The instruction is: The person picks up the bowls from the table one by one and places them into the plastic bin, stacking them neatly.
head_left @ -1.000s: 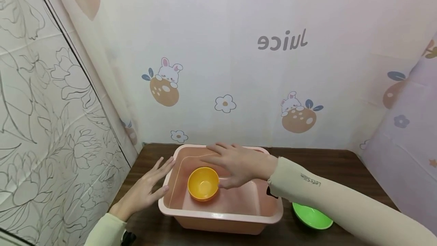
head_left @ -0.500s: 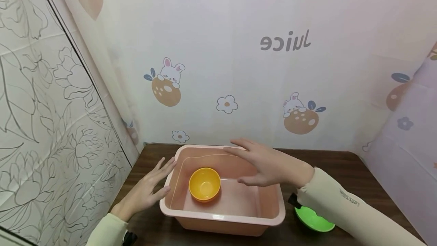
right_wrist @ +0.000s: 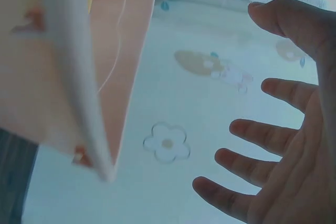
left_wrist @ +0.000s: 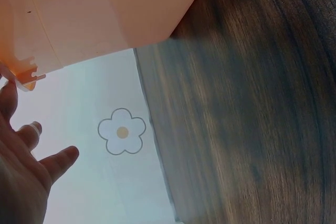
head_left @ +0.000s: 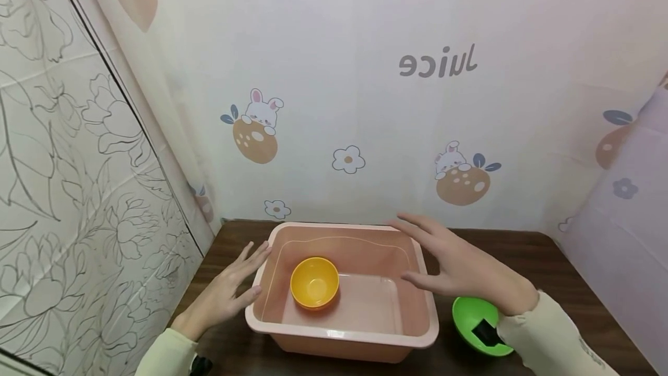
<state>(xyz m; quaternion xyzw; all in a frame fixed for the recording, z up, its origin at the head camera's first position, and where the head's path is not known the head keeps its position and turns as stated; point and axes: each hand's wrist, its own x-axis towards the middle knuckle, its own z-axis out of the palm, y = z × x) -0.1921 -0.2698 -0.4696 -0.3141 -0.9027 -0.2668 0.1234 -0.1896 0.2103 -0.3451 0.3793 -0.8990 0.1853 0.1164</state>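
Observation:
A pink plastic basin (head_left: 334, 334) stands on the dark wooden table. Inside it, toward the left, sits a yellow bowl (head_left: 315, 284), with an orange edge showing beneath it. At the basin's left rim is my left hand (head_left: 224, 292), fingers spread and fingertips at the rim; in the left wrist view the hand (left_wrist: 23, 161) shows beside the basin wall. My right hand (head_left: 459, 263) hovers over the basin's right rim with its fingers extended and nothing held. The right wrist view shows that hand (right_wrist: 283, 145) apart from the basin. A green bowl (head_left: 472, 321) sits under the right wrist, partly hidden.
The wooden table (head_left: 522, 260) extends on both sides of the basin. Behind it hangs a pale curtain (head_left: 334, 74) with rabbit and flower prints. A panel with line-drawn flowers (head_left: 104, 190) borders the left side.
My right hand has moved right, from above the basin beside the yellow bowl to its right rim. More of the basin's inside shows now. The left hand stays at the left rim.

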